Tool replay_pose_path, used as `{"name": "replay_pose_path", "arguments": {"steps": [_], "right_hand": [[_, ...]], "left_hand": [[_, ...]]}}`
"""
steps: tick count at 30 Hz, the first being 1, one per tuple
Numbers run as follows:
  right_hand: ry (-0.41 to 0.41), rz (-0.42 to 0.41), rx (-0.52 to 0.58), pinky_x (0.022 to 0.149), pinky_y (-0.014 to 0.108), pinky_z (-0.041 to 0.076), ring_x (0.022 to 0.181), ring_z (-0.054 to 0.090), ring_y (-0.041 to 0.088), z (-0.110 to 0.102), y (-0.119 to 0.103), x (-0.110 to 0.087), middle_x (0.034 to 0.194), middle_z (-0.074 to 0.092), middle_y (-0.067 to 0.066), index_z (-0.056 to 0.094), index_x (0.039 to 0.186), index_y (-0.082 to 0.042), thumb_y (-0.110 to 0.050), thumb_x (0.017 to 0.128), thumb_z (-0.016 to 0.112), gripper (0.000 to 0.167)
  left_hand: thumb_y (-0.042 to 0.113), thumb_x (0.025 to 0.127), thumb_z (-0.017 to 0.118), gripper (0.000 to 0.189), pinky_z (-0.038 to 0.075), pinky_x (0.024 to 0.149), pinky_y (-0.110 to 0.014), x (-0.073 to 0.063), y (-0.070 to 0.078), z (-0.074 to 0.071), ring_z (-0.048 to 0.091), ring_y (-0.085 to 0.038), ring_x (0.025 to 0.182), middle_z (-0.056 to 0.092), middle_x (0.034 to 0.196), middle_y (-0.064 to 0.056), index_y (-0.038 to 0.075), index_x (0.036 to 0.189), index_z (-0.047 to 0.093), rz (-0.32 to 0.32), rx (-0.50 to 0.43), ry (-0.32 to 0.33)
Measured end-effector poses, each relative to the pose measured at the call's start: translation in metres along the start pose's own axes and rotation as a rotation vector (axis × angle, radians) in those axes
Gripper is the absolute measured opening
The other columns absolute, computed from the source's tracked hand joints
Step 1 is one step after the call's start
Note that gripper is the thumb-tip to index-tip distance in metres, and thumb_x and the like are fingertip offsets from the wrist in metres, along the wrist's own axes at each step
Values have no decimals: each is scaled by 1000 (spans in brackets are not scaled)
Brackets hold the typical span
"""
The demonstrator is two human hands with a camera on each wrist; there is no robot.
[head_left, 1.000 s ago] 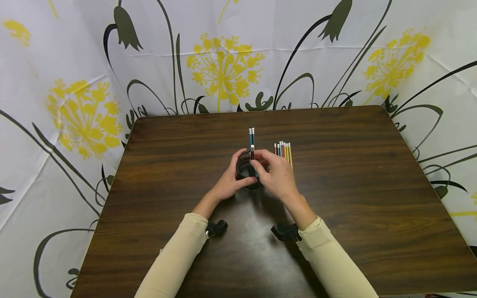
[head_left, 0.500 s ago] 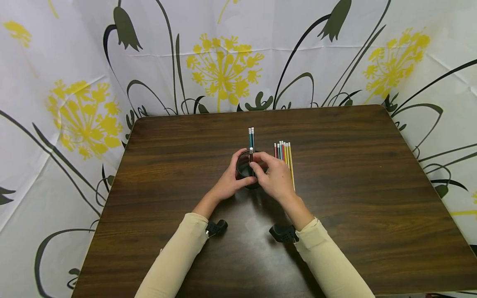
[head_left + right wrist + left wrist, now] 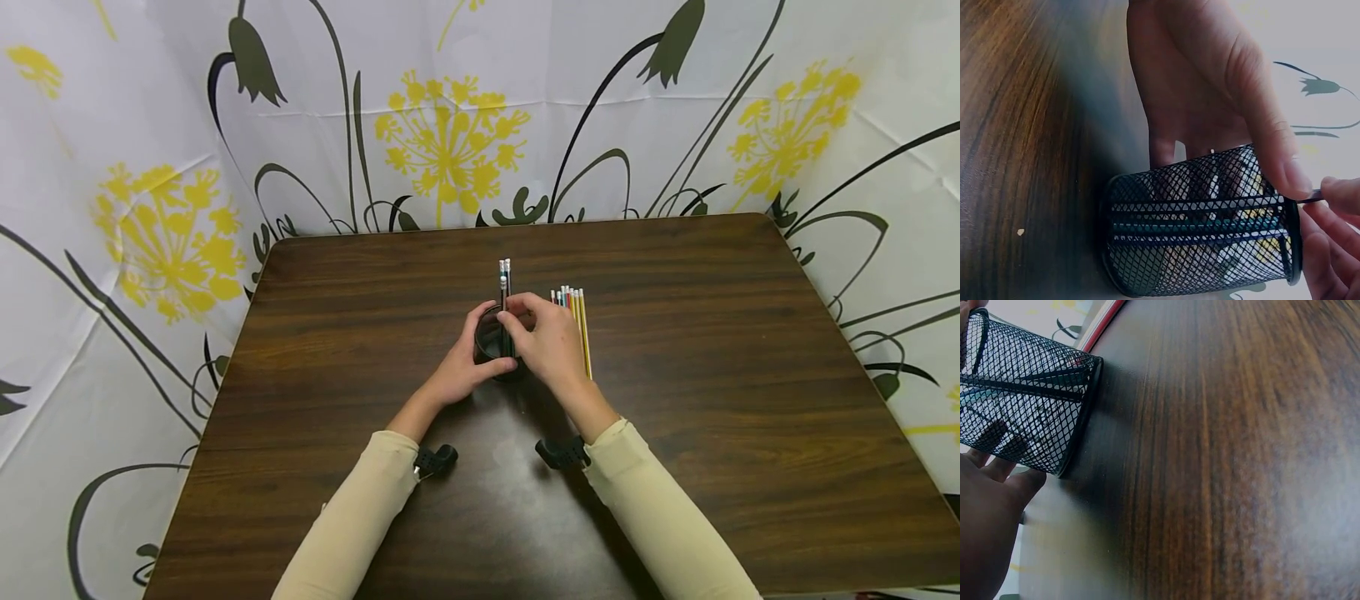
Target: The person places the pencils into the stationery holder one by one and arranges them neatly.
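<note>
A black mesh pencil cup (image 3: 488, 340) stands upright on the table in the head view. My left hand (image 3: 454, 367) grips its side, thumb across the near face. Above the rim, my right hand (image 3: 553, 340) pinches a dark pencil (image 3: 503, 286) with a pale eraser end up; its lower part is inside the cup. Two more pencils, eraser ends up, lean at the cup's far side. Teal shafts show through the mesh cup (image 3: 1210, 250) in the right wrist view, where fingers of the right hand (image 3: 1338, 219) are at the rim.
Several pencils (image 3: 584, 333), red, blue and yellow among them, lie side by side on the brown wooden table (image 3: 712, 375), just right of the right hand. A red one (image 3: 1104, 325) shows in the left wrist view. Behind the table hangs a flower-patterned cloth (image 3: 315, 75).
My right hand dipped slightly, then rose a little and shifted left with the dark pencil, whose eraser end now sits higher. The left hand and cup stay put.
</note>
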State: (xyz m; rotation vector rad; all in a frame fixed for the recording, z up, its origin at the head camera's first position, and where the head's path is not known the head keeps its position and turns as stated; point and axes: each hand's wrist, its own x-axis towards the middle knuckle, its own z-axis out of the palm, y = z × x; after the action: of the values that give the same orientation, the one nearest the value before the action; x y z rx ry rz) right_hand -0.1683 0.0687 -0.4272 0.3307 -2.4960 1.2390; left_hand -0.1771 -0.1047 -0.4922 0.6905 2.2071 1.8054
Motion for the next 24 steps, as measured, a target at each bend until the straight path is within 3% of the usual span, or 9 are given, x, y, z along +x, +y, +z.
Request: {"name": "replay_pose_path", "arguments": {"steps": [7, 14, 24], "right_hand": [[39, 23, -68, 65, 32, 54, 69, 68, 14, 8, 2, 12, 84, 72, 3, 75, 100, -6, -20, 87, 77, 19], [76, -13, -126, 64, 31, 53, 67, 67, 15, 15, 4, 17, 79, 72, 4, 76, 96, -5, -21, 85, 78, 19], [104, -3, -176, 64, 34, 50, 66, 66, 16, 17, 3, 21, 75, 72, 2, 74, 93, -6, -20, 83, 79, 17]], "left_hand": [[11, 90, 73, 88, 29, 110, -53, 0, 5, 0, 39, -28, 134, 34, 151, -9, 19, 154, 13, -6, -12, -10], [10, 91, 71, 85, 24, 110, -59, -6, 34, -1, 33, -38, 138, 30, 152, -16, 9, 153, 13, -14, 6, -38], [9, 91, 70, 84, 24, 111, -57, -6, 39, -1, 34, -31, 138, 32, 152, -15, 10, 153, 13, -13, -7, -46]]}}
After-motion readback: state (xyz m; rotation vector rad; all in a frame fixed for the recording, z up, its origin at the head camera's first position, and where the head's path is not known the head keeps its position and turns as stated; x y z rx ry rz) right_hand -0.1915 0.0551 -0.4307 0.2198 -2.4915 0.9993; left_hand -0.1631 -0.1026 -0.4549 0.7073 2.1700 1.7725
